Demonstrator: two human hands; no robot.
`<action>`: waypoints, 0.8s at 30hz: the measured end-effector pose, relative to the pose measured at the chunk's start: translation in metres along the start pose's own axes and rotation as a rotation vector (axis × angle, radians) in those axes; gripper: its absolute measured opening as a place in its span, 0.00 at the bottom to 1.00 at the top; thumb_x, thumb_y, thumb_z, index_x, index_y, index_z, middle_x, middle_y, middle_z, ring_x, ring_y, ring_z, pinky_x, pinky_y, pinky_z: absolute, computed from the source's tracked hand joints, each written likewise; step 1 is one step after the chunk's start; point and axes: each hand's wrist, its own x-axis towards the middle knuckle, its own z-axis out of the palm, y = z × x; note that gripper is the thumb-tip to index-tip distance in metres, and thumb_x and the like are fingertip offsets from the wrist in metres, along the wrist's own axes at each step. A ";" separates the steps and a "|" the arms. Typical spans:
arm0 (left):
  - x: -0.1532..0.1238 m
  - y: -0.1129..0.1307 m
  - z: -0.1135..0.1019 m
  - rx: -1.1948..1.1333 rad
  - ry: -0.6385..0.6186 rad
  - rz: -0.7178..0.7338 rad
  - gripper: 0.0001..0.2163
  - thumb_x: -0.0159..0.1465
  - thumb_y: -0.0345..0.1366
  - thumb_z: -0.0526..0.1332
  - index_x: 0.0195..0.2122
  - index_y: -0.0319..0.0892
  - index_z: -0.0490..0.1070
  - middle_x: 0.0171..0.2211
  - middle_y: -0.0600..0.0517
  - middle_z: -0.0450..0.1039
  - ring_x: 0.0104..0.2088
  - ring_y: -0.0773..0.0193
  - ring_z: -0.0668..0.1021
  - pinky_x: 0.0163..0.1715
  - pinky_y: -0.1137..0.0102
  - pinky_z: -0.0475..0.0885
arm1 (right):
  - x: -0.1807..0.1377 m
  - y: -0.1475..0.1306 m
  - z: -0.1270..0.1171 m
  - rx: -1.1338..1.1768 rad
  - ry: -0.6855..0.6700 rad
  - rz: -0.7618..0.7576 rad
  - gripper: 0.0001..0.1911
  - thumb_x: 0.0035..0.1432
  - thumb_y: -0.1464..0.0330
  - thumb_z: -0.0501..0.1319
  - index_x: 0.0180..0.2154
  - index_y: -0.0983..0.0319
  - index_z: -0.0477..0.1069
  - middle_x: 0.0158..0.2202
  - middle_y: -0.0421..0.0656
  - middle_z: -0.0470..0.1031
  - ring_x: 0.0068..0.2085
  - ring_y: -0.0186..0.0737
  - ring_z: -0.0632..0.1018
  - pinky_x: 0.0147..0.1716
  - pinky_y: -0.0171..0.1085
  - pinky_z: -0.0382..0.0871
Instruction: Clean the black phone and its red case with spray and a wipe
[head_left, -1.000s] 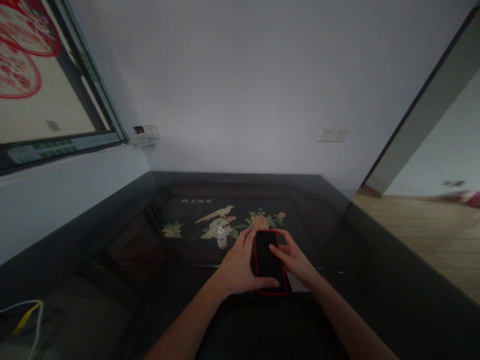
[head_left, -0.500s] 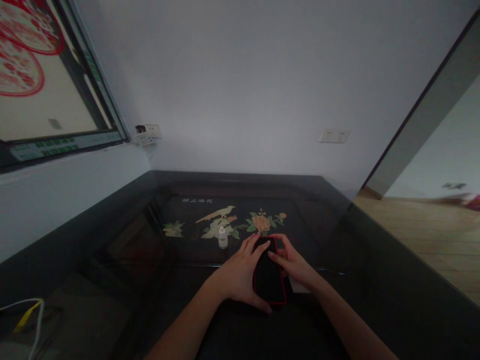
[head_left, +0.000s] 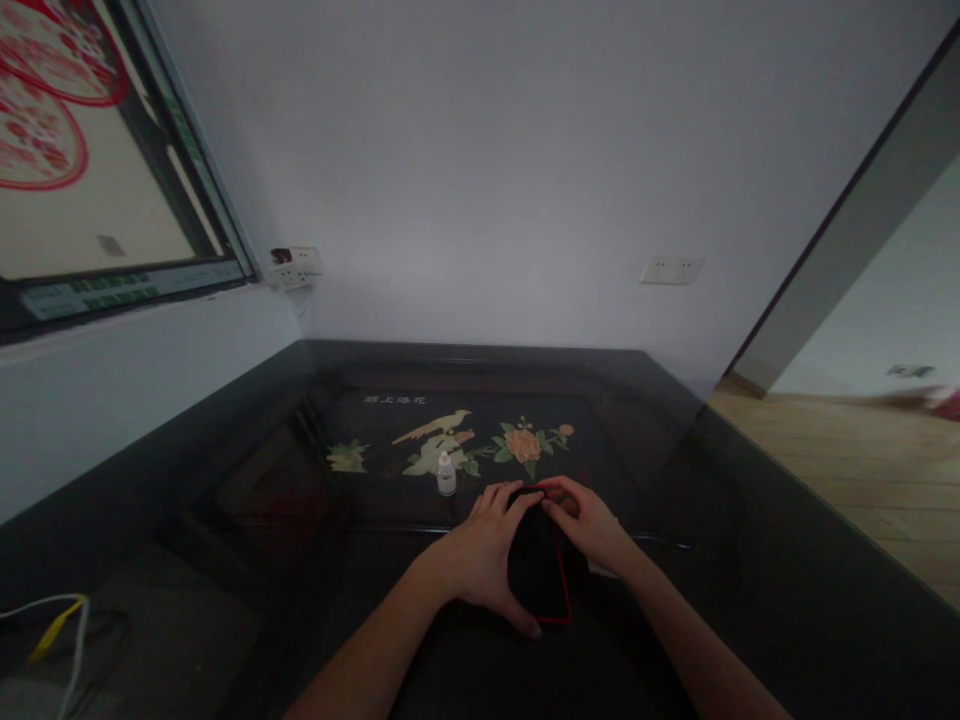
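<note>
A black phone with a red rim (head_left: 538, 568), probably a case edge, is between my hands above the dark table. My left hand (head_left: 484, 550) wraps around its left side, thumb at the bottom edge and fingers at the top. At the top right corner, my right hand (head_left: 589, 518) pinches the rim with thumb and bent fingers. A flat white piece (head_left: 602, 571) lies under my right wrist, mostly hidden. Beyond my left hand, a small clear bottle with a white cap (head_left: 446, 475) stands upright.
The glossy dark table (head_left: 262, 590) bears a bird-and-flower picture. A white cable (head_left: 76, 655) and a yellow strip (head_left: 54, 632) lie at the lower left. Wall sockets (head_left: 671, 270) sit behind the table, and a window (head_left: 112, 170) is on the left.
The phone has shifted slightly toward me and its top has tilted. My right fingers have curled closer around its top right corner; the white piece shows less.
</note>
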 end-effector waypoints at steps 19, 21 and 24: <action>0.002 -0.001 0.001 0.009 -0.061 -0.027 0.66 0.30 0.59 0.78 0.71 0.54 0.51 0.70 0.43 0.50 0.69 0.34 0.53 0.66 0.43 0.56 | 0.002 0.012 0.001 -0.283 0.063 -0.061 0.12 0.64 0.62 0.60 0.45 0.59 0.76 0.39 0.44 0.76 0.34 0.39 0.76 0.37 0.39 0.71; 0.002 -0.003 0.002 0.010 -0.063 -0.032 0.68 0.30 0.60 0.78 0.72 0.53 0.48 0.71 0.42 0.48 0.69 0.32 0.52 0.66 0.42 0.55 | 0.002 0.010 0.001 -0.284 0.061 -0.063 0.12 0.64 0.62 0.60 0.46 0.59 0.76 0.39 0.44 0.76 0.33 0.39 0.76 0.36 0.38 0.70; 0.001 -0.005 0.002 0.005 -0.070 -0.038 0.69 0.30 0.60 0.78 0.73 0.52 0.46 0.72 0.41 0.47 0.70 0.31 0.52 0.67 0.41 0.54 | 0.001 0.008 0.000 -0.295 0.059 -0.060 0.12 0.64 0.63 0.60 0.46 0.59 0.76 0.39 0.44 0.77 0.33 0.39 0.76 0.36 0.38 0.70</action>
